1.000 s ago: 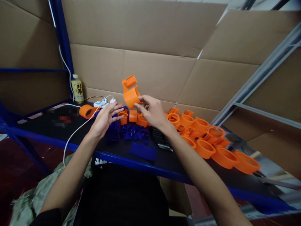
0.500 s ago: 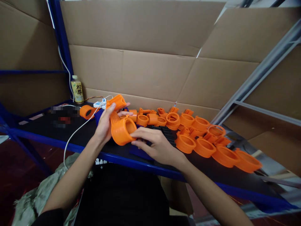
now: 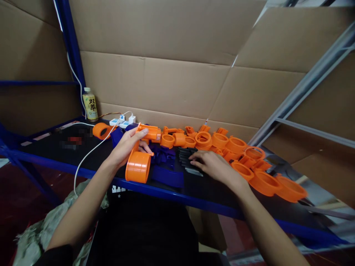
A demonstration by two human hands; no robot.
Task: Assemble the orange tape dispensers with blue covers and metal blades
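Note:
In my left hand (image 3: 126, 146), wrapped round its upper part, is an orange plastic piece (image 3: 138, 167) with a wide ring at its lower end. It hangs over the front edge of the bench. My right hand (image 3: 209, 162) is on the bench, thumb and fingers slightly apart, fingertips touching a row of thin black strips (image 3: 186, 157). Whether a strip lies between the fingertips is hard to make out. Dark blue small parts (image 3: 163, 154) and a flat blue piece (image 3: 168, 178) lie between my two hands.
Many orange ring-shaped pieces (image 3: 266, 183) line the right and back of the bench (image 3: 219, 195). Another orange ring (image 3: 101, 130) sits left, near a white cable (image 3: 88, 157), a power strip (image 3: 118, 121) and a drink bottle (image 3: 90, 105). Cardboard (image 3: 155, 81) walls the back.
My right hand has let go of the orange piece's ring and moved right, down to the black strips. The piece, still in my left hand, has turned and dropped slightly.

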